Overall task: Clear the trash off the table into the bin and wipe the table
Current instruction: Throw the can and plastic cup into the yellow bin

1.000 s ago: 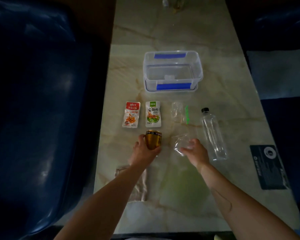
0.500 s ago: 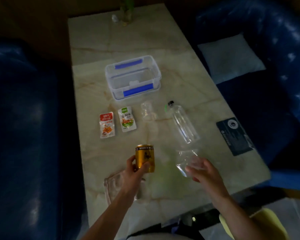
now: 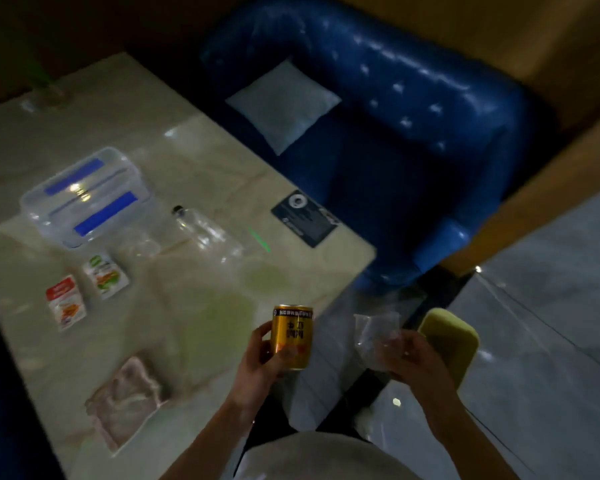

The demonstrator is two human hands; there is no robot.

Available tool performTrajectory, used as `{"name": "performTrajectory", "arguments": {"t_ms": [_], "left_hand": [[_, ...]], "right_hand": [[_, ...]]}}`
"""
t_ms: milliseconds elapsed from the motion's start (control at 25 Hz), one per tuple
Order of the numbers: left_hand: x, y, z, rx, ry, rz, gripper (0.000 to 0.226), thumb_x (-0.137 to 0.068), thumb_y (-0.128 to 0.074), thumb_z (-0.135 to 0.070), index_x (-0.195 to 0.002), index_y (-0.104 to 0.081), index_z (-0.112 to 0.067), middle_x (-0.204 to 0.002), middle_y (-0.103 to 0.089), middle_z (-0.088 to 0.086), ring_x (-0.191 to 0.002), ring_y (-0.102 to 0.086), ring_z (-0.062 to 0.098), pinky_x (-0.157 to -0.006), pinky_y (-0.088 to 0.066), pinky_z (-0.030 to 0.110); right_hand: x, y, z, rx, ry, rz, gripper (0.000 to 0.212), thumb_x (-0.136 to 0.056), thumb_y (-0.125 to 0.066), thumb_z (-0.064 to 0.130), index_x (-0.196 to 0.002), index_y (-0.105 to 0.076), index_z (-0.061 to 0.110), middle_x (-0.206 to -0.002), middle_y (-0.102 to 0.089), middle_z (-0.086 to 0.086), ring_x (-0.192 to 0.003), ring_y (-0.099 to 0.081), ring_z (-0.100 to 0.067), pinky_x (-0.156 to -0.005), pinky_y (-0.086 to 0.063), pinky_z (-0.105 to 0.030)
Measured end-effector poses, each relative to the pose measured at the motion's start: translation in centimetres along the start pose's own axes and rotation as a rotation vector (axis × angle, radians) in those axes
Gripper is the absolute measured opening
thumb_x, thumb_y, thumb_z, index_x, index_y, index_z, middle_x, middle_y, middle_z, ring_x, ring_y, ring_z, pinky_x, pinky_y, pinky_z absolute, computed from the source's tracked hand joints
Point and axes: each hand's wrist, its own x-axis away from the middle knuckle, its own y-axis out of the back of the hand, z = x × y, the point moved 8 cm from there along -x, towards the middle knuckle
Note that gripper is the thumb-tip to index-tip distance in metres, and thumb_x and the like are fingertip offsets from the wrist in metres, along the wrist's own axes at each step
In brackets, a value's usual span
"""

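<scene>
A: Left hand (image 3: 262, 362) is clamped round the gold can (image 3: 292, 336), upright, low centre of frame.

B: Right hand (image 3: 413, 358) pinches a crumpled clear wrapper (image 3: 376, 336). The yellow-green bin (image 3: 454, 341) sits just right of it, so the right hand is nearer; I'd expect the wrapper to go in first.

We saw a dim, underexposed scene, motion-blurred throughout; glare spots glinted on the tufted blue leather sofa (image 3: 413, 109) and the clear plastic lidded container (image 3: 84, 195), while corners sank into darkness.
</scene>
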Motion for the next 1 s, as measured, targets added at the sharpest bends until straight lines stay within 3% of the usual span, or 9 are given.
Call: {"name": "performTrajectory", "arguments": {"t_ms": [160, 240, 360, 640, 840, 1000], "left_hand": [[0.0, -9.4, 0.5, -0.087, -0.057, 0.109, 0.078, -0.057, -0.076, -0.051, -0.127, -0.050, -0.029, -0.105, -0.074, -0.002, -0.095, -0.071, 0.022, -0.086, -0.054, 0.050], [0.3, -13.7, 0.8, -0.125, -0.069, 0.167, 0.074, -0.060, -0.077, -0.051, -0.126, -0.050, -0.033, -0.105, -0.074, -0.006, -0.095, -0.071, 0.018, -0.081, -0.057, 0.043], [0.7, -18.8, 1.4, -0.179, -0.069, 0.248, 0.069, -0.067, -0.081, -0.041, -0.128, -0.049, -0.032, -0.107, -0.073, -0.002, -0.094, -0.072, 0.017, -0.064, -0.057, 0.022], [0.3, -28.2, 2.9, -0.321, -0.018, 0.459, 0.068, -0.069, -0.072, -0.038, -0.131, -0.046, -0.024, -0.118, -0.067, 0.003, -0.098, -0.071, 0.019, -0.076, -0.056, 0.036], [-1.0, -32.3, 3.7, -0.367, 0.022, 0.588, 0.053, -0.076, -0.070, -0.036, -0.125, -0.052, -0.030, -0.112, -0.071, -0.003, -0.095, -0.071, 0.017, -0.064, -0.056, 0.021], [-3.1, -34.9, 3.8, -0.440, 0.079, 0.641, 0.055, -0.080, -0.069, -0.038, -0.131, -0.048, -0.034, -0.118, -0.068, -0.004, -0.097, -0.070, 0.014, -0.065, -0.056, 0.022]], "right_hand": [[2.7, 8.9, -2.8, -0.133, -0.039, -0.123, 0.022, -0.082, -0.073, 0.013, -0.094, -0.061, 0.027, -0.095, -0.068, -0.005, -0.086, -0.066, -0.022, -0.084, -0.054, -0.045], [4.0, 12.7, -4.4, -0.177, -0.052, -0.173, 0.026, -0.082, -0.074, 0.016, -0.102, -0.061, 0.025, -0.103, -0.068, -0.005, -0.095, -0.067, -0.025, -0.090, -0.056, -0.049], [5.7, 17.2, -6.2, -0.229, -0.048, -0.255, 0.026, -0.081, -0.074, 0.022, -0.104, -0.062, 0.028, -0.107, -0.069, -0.002, -0.100, -0.067, -0.023, -0.091, -0.056, -0.049], [8.6, 23.9, -10.9, -0.391, -0.087, -0.446, 0.032, -0.080, -0.075, 0.023, -0.110, -0.064, 0.025, -0.112, -0.070, -0.002, -0.100, -0.068, -0.022, -0.084, -0.057, -0.045], [9.4, 25.9, -13.4, -0.480, -0.151, -0.537, 0.031, -0.082, -0.074, 0.024, -0.111, -0.064, 0.023, -0.112, -0.070, -0.003, -0.100, -0.068, -0.022, -0.080, -0.057, -0.040], [8.7, 27.1, -13.8, -0.508, -0.186, -0.599, 0.033, -0.084, -0.072, 0.023, -0.115, -0.062, 0.020, -0.110, -0.071, -0.006, -0.098, -0.070, -0.023, -0.082, -0.058, -0.042]]}}
